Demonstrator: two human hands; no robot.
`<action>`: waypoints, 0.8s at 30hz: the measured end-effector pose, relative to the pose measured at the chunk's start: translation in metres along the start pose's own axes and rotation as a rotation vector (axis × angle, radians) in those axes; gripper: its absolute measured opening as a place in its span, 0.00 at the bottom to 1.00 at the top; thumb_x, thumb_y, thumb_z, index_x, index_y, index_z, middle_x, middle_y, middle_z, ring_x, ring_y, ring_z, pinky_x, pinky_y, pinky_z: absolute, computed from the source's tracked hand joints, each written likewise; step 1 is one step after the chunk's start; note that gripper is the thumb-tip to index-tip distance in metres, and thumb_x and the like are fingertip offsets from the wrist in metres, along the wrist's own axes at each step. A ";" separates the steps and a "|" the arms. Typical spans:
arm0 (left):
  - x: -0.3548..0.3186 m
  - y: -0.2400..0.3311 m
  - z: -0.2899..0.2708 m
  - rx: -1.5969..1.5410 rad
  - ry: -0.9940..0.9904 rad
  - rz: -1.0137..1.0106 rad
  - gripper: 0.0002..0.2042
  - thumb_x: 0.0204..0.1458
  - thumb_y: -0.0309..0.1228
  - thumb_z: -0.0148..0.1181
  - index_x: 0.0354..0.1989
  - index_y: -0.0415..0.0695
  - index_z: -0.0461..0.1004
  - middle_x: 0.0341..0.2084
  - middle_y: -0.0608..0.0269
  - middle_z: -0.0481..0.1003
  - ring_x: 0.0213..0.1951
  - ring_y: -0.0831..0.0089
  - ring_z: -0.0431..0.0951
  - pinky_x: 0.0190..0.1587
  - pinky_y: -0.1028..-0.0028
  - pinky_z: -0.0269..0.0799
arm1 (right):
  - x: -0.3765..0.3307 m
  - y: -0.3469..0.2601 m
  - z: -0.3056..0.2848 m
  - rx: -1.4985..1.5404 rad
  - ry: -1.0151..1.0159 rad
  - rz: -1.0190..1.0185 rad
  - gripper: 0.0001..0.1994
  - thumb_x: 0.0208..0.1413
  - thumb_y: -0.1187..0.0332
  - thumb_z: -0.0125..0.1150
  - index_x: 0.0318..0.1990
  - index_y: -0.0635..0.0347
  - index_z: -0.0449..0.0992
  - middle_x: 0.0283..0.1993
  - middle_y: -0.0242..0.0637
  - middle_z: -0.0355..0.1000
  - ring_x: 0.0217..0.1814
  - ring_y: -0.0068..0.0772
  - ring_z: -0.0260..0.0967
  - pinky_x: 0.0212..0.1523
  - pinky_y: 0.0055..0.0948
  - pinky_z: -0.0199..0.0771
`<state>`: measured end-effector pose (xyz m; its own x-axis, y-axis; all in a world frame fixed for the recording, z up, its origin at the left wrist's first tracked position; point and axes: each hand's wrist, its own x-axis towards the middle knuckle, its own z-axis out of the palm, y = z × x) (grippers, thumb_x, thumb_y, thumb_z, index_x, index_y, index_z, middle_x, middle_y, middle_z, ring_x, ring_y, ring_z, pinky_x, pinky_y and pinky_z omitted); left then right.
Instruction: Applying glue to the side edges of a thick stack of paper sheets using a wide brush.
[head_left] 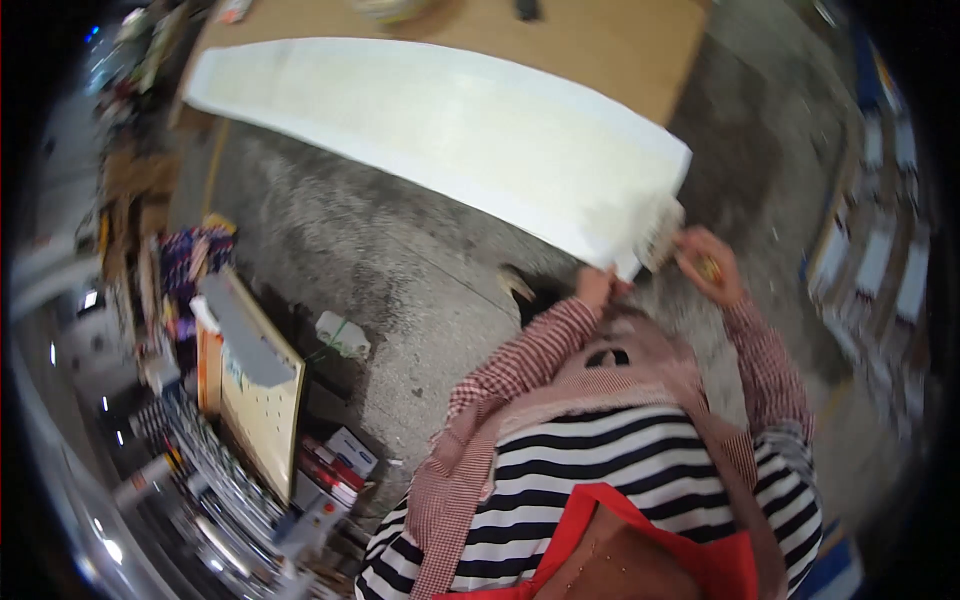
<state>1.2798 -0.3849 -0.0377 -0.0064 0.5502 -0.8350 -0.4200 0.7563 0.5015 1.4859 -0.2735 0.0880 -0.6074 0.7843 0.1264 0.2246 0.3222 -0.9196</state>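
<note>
A long white sheet (440, 120) lies along the edge of a wooden table (590, 40) and hangs over it toward me. My left hand (595, 287) pinches the sheet's lower right corner from below. My right hand (708, 265) is closed beside that same corner, on the sheet's frayed right edge (660, 232), and a small yellowish thing shows between its fingers. Both forearms wear red-and-white checked sleeves over a striped top and red apron.
Grey concrete floor (400, 260) spreads below the table. At the left stand a tilted board (260, 390), boxes (345, 455), colourful clutter and metal shelving. A crumpled white wrapper (342, 335) lies on the floor. Framed panels (880, 250) line the right side.
</note>
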 end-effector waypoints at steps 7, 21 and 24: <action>0.014 -0.008 -0.032 0.052 -0.276 -0.061 0.22 0.63 0.44 0.53 0.41 0.32 0.77 0.32 0.57 0.81 0.31 0.71 0.79 0.31 0.70 0.74 | -0.004 -0.036 -0.034 -0.103 0.215 0.038 0.04 0.54 0.75 0.62 0.32 0.66 0.73 0.43 0.42 0.76 0.46 0.34 0.72 0.47 0.32 0.70; -0.068 0.013 -0.372 -0.135 0.453 0.162 0.18 0.63 0.42 0.53 0.54 0.42 0.72 0.39 0.61 0.79 0.35 0.74 0.78 0.38 0.73 0.74 | 0.142 -0.079 0.088 0.706 0.828 0.208 0.09 0.63 0.65 0.56 0.39 0.63 0.74 0.49 0.38 0.74 0.48 0.26 0.70 0.50 0.28 0.73; -0.087 0.007 -0.438 -0.183 0.528 0.175 0.18 0.63 0.42 0.52 0.54 0.43 0.73 0.38 0.61 0.80 0.35 0.74 0.79 0.37 0.72 0.74 | 0.194 -0.094 0.155 0.515 0.742 0.181 0.09 0.61 0.68 0.60 0.43 0.64 0.78 0.43 0.32 0.70 0.49 0.24 0.69 0.51 0.25 0.70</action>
<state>0.8803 -0.5824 -0.0609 -0.5214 0.3746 -0.7667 -0.5218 0.5710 0.6338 1.2294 -0.2339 0.1410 0.0887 0.9960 0.0065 -0.2065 0.0247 -0.9781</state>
